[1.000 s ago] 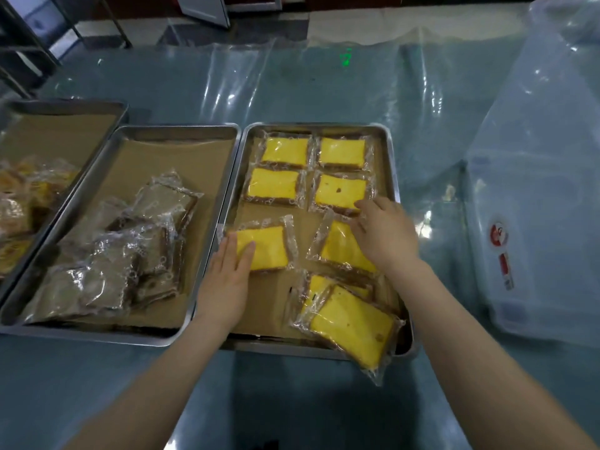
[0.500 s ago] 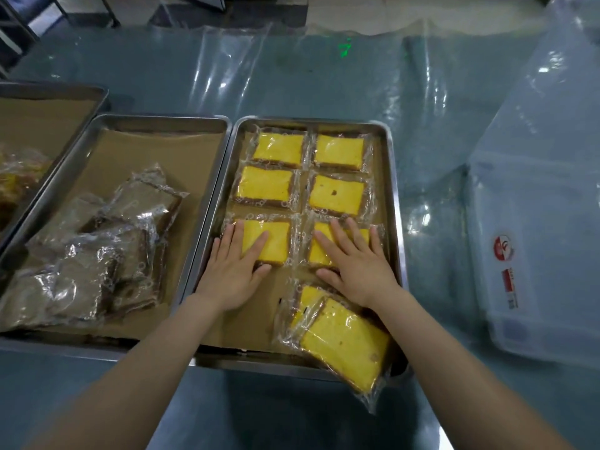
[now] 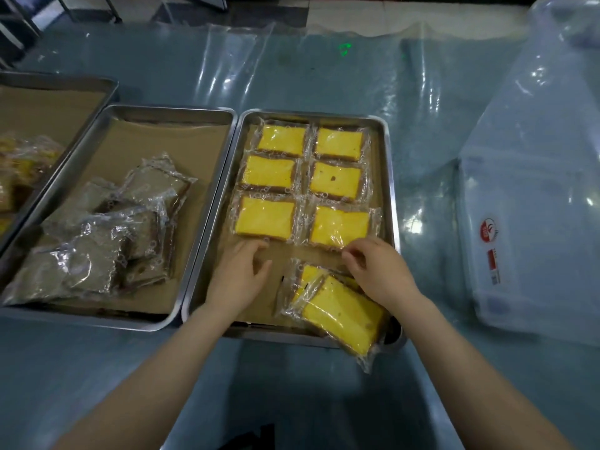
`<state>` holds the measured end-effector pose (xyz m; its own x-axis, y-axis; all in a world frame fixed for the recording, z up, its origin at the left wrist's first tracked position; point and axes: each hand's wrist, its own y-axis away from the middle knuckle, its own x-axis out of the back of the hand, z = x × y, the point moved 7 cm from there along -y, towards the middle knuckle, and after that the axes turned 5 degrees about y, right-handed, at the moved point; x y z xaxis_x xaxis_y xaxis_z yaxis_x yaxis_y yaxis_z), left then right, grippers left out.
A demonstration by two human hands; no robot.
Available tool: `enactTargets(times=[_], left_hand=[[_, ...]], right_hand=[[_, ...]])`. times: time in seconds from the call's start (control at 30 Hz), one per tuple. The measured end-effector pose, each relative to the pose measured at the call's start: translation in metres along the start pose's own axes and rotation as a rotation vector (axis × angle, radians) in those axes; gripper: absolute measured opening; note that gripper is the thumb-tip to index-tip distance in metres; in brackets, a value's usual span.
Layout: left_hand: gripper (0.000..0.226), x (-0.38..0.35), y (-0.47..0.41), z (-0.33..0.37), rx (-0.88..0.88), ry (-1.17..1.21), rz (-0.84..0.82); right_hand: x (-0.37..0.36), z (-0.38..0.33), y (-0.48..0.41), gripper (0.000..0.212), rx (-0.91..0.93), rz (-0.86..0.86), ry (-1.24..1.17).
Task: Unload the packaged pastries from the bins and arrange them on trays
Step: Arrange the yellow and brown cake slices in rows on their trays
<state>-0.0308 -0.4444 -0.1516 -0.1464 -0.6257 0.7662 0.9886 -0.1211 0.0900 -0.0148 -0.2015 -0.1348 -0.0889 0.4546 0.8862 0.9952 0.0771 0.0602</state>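
A steel tray (image 3: 391, 177) lined with brown paper holds several wrapped yellow pastries (image 3: 282, 142) laid in two neat columns. At its near right corner lie two more yellow packs (image 3: 341, 315), stacked askew, one sticking out over the rim. My left hand (image 3: 240, 274) hovers over bare paper just below the third-row left pastry (image 3: 264, 218), fingers loosely curled, holding nothing. My right hand (image 3: 378, 271) sits just below the third-row right pastry (image 3: 339, 227), above the askew packs, fingers curled with nothing visibly gripped.
A second tray (image 3: 168, 110) to the left holds a loose heap of brown wrapped pastries (image 3: 107, 235). A third tray (image 3: 81, 80) with more packs shows at the far left. A clear plastic bin (image 3: 532, 222) stands to the right on the plastic-covered table.
Both hands pushed the third-row pastries up into line, then drew back toward me off them. They now sit below that row, holding nothing.
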Motion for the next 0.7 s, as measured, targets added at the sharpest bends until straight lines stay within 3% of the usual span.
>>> enactTargets(times=[0.07,0.13,0.3,0.47,0.57,0.63,0.7], left_hand=[[0.02,-0.019,0.021,-0.003,0.15,0.119,-0.13],[0.012,-0.031,0.033,0.001,0.188,0.098,-0.184],[0.022,-0.036,0.037,0.014,0.226,0.013,-0.355],[0.018,-0.023,0.041,0.007,0.253,0.057,-0.23],[0.015,0.003,0.045,-0.012,0.235,-0.059,-0.104],[0.012,0.021,0.048,-0.024,0.218,-0.183,-0.039],[0.011,0.034,0.052,-0.029,0.196,-0.278,0.021]], right_hand=[[-0.005,-0.002,0.017,0.019,-0.042,-0.159,-0.013],[-0.006,-0.006,0.031,0.023,-0.037,-0.245,0.041],[-0.004,-0.01,0.048,0.058,-0.159,-0.324,0.151],[-0.006,-0.007,0.053,0.053,-0.209,-0.293,0.101],[-0.011,-0.004,0.054,0.052,-0.242,-0.275,0.017],[-0.008,-0.004,0.049,0.046,-0.234,-0.191,0.012],[-0.001,-0.008,0.043,0.043,-0.195,-0.028,0.208]])
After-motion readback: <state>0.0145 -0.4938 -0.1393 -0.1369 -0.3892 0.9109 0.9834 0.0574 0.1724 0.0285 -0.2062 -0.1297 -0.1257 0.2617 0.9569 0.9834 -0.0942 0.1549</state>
